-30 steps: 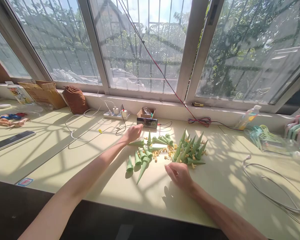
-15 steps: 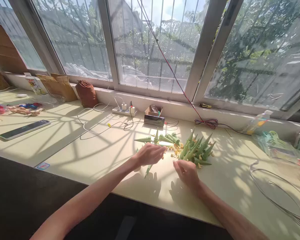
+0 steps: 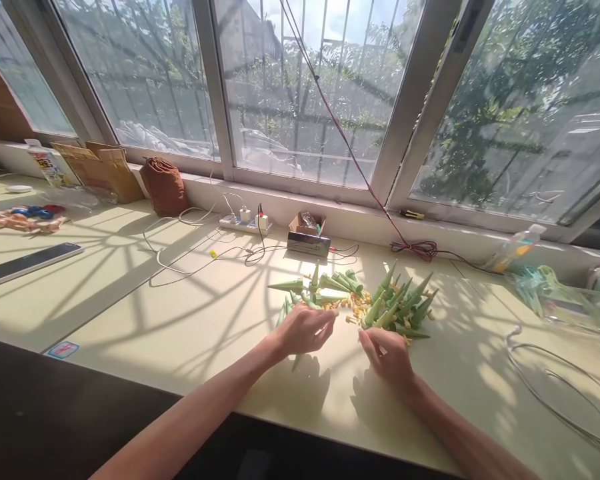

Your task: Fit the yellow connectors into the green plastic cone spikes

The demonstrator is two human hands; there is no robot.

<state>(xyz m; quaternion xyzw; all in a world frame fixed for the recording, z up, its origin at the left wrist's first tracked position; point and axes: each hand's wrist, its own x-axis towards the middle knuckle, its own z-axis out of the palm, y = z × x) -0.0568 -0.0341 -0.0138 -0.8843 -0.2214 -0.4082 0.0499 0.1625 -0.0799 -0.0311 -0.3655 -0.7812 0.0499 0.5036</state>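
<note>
My left hand (image 3: 307,329) is over the table just left of centre, fingers bent and thumb closed toward them. Whatever its fingertips pinch is too small to make out. Opposite it, my right hand (image 3: 389,355) is closed with thumb and forefinger together; anything between them cannot be made out. Beyond my right hand lies a pile of green pointed cone-shaped pieces (image 3: 400,300). Small yellow pieces (image 3: 353,307) are scattered between the hands and among the cones. More green cones (image 3: 333,281) lie past my left hand, which partly hides some of them.
Behind the cones stand a dark phone-like device (image 3: 309,245) and a small open box (image 3: 307,223). A power strip (image 3: 246,224) with cables sits by the window. A phone (image 3: 27,263) lies left, a brown pouch (image 3: 163,187) behind. A grey cable (image 3: 545,353) loops at right.
The view has shifted slightly. My left hand has drawn a little nearer to me and its fingers have loosened a bit. My right hand has stayed near the pile's front edge.
</note>
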